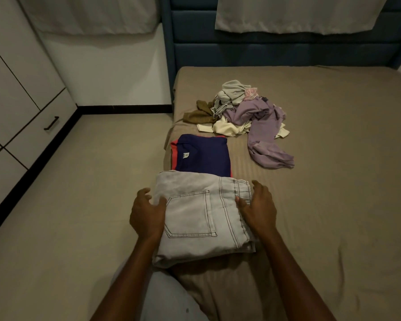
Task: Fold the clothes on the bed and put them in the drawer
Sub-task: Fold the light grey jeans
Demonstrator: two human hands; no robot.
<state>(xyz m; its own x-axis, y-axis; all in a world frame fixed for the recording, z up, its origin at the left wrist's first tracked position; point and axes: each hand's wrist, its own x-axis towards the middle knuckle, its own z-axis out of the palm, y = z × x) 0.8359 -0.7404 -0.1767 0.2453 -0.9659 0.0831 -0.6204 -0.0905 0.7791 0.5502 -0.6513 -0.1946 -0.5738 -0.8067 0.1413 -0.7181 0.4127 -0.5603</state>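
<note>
Folded jeans: a pale grey denim pair [202, 218], folded into a thick rectangle, lies on the near left edge of the bed [333, 181], back pocket facing up, waistband toward the right.
Left hand: the left hand [146, 214] clasps the left side of the folded jeans, thumb on top of the cloth, fingers curled over its edge.
Right hand: the right hand [257, 205] holds the waistband end on the right, thumb pressed on the denim, fingers bent round the side.
Folded shirt: a navy garment with a red stripe [202, 156] sits folded just beyond the jeans, its near edge tucked under or touching them; a small white label shows on top.
Unfolded pile: a heap of clothes [239, 110] lies farther up the bed, toward the headboard [264, 52]; grey, cream and olive pieces are tangled there.
Lilac garment: a lilac piece [264, 135] trails from the heap toward the near right.
Drawers: white cabinet fronts [16, 107] stand on the far left across the floor, one with a dark handle [51, 123], all closed.
Wall: pale curtains [294, 15] hang above the headboard.
</note>
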